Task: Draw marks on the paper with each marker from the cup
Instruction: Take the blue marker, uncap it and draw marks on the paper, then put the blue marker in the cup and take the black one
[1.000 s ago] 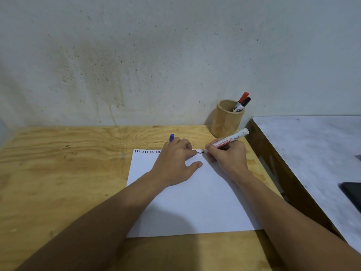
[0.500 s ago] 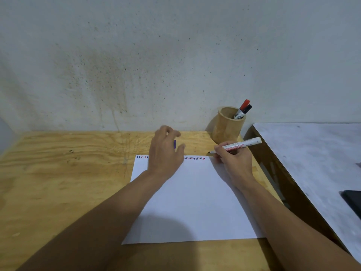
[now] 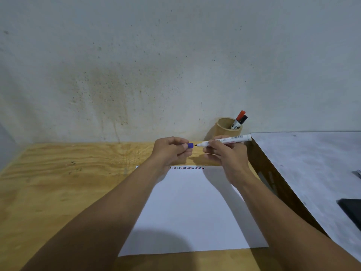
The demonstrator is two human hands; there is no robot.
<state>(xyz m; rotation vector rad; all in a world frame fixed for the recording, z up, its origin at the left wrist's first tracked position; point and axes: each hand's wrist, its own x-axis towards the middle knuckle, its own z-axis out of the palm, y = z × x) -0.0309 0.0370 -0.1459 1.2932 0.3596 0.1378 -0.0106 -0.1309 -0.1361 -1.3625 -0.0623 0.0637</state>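
Observation:
A white sheet of paper (image 3: 193, 210) lies on the wooden table (image 3: 64, 182), with a row of short red, blue and dark marks (image 3: 187, 168) along its far edge. My right hand (image 3: 226, 153) holds an uncapped white marker (image 3: 226, 140) level above the table, tip pointing left. My left hand (image 3: 172, 150) pinches the blue cap (image 3: 190, 145), its opening facing the tip a small gap away. A bamboo cup (image 3: 224, 130) behind my hands holds a red-capped marker (image 3: 239, 115) and a black-capped marker (image 3: 242, 119).
A stained wall rises right behind the table. A lower grey-topped table (image 3: 304, 163) adjoins on the right, with a dark flat object (image 3: 351, 212) near its right edge.
Both hands have lifted off the paper. The right hand raised the marker from the row of marks, and the left hand brought the blue cap up to face its tip.

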